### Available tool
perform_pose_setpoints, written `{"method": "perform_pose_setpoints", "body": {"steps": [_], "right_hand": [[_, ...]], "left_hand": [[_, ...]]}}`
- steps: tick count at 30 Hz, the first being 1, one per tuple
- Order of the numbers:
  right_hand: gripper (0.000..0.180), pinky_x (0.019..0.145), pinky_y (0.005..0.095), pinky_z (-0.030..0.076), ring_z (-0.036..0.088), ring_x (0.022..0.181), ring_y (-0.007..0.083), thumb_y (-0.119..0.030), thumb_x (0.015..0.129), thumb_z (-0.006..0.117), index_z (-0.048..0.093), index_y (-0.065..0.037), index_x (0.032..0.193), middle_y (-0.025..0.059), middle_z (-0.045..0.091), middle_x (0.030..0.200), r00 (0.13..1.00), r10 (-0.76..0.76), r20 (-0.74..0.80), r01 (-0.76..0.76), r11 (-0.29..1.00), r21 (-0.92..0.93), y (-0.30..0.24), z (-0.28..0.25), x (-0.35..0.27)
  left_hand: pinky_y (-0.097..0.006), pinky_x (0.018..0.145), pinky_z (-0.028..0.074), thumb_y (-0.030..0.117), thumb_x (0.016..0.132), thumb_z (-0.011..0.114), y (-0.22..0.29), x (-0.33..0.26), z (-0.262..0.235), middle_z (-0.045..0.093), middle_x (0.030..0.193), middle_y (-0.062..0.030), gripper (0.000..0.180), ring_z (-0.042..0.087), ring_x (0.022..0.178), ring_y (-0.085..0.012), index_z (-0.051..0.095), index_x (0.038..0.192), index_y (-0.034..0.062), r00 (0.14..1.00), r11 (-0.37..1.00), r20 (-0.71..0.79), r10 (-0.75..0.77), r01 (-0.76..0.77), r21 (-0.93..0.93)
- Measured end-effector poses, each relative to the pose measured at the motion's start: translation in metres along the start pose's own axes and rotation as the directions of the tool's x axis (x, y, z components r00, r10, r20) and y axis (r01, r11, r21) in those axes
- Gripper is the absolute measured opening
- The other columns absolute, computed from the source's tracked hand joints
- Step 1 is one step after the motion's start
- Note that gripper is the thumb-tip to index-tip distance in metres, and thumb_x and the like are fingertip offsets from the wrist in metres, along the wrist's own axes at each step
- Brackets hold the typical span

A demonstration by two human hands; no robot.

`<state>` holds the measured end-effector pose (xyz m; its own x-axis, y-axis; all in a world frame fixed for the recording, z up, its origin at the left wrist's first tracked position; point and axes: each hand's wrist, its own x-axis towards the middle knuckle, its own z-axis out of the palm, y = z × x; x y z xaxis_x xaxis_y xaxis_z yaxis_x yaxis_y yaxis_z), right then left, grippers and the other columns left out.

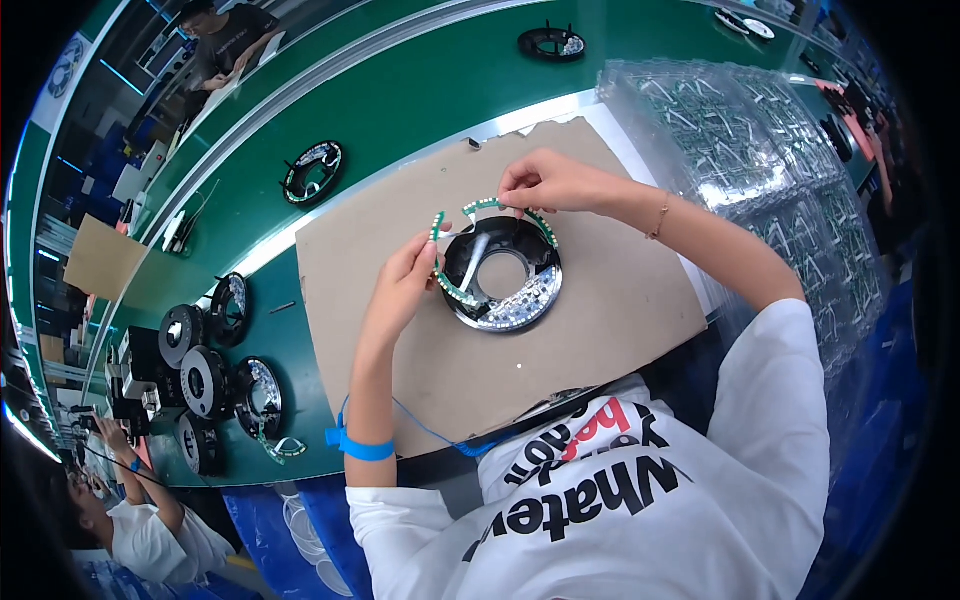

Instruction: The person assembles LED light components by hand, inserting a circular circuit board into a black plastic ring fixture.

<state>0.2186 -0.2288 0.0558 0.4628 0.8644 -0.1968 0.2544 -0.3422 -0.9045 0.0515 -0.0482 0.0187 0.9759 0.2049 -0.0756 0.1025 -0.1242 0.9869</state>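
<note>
My left hand pinches a curved green circuit strip dotted with small pale squares, at the left rim of a black ring-shaped housing. My right hand is closed on a second curved green strip along the housing's far side. White flat cables run near the strips and over the housing. The housing lies on a brown cardboard sheet; it has a round central hole and a shiny, reflective near part. My fingertips partly hide where they grip the strips.
Several black ring housings and round grey-black parts stand at the left. Others, one ring and another ring, lie farther back. Clear plastic trays of circuit strips fill the right. A blue wrist strap trails a cord. Co-workers sit nearby.
</note>
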Motion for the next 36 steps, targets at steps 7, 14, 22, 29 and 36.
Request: {"method": "perform_pose_setpoints", "body": {"steps": [7,14,22,29,36], "right_hand": [[0.014,0.045,0.0213,0.037,0.049,0.054,0.0067,-0.015,0.079,0.063,0.064,-0.001,0.082,0.0010,0.057,0.065,0.995,0.093,0.045,-0.092,0.995,-0.026,0.026,0.000,0.017],[0.014,0.054,0.0206,0.040,0.050,0.059,0.0045,-0.009,0.079,0.062,0.062,-0.001,0.090,-0.0005,0.057,0.066,0.977,-0.145,0.154,0.157,0.985,-0.069,0.042,0.001,0.021],[0.036,0.059,0.0236,0.042,0.045,0.062,0.0089,-0.004,0.072,0.057,0.060,-0.008,0.108,0.0033,0.051,0.079,0.943,-0.237,0.234,0.278,0.948,-0.157,0.026,-0.002,0.002],[0.042,0.063,0.0288,0.040,0.041,0.062,0.0141,-0.007,0.075,0.061,0.058,-0.013,0.117,0.0051,0.045,0.083,0.875,-0.315,0.367,0.444,0.825,-0.351,0.037,-0.004,0.003],[0.041,0.063,0.0303,0.040,0.043,0.063,0.0158,-0.010,0.076,0.064,0.058,-0.013,0.117,0.0063,0.046,0.081,0.874,-0.310,0.375,0.445,0.821,-0.358,0.035,-0.002,0.003]], "left_hand": [[-0.025,0.057,0.040,0.014,0.088,0.052,-0.008,0.007,0.000,0.049,0.061,-0.0034,0.027,0.043,0.058,-0.0093,0.059,0.113,0.0098,0.995,0.923,-0.068,0.070,-0.038,0.383],[-0.032,0.063,0.045,0.010,0.079,0.061,-0.017,-0.002,0.003,0.058,0.072,-0.0080,0.030,0.054,0.065,-0.0198,0.061,0.109,0.0110,0.933,0.736,-0.036,0.358,-0.258,0.626],[-0.031,0.068,0.048,0.006,0.081,0.058,-0.021,-0.012,0.005,0.058,0.086,-0.0095,0.026,0.057,0.082,-0.0225,0.061,0.106,0.0085,0.964,0.847,-0.112,0.240,-0.152,0.510],[-0.027,0.069,0.050,0.001,0.083,0.055,-0.025,0.000,0.000,0.062,0.085,-0.0098,0.027,0.062,0.079,-0.0175,0.060,0.108,0.0085,0.970,0.890,-0.122,0.210,-0.139,0.434],[-0.024,0.065,0.049,0.004,0.077,0.064,-0.018,0.006,-0.016,0.065,0.075,-0.0053,0.028,0.062,0.070,-0.0093,0.062,0.104,0.0065,0.992,0.942,-0.104,-0.074,0.104,0.320]]}}
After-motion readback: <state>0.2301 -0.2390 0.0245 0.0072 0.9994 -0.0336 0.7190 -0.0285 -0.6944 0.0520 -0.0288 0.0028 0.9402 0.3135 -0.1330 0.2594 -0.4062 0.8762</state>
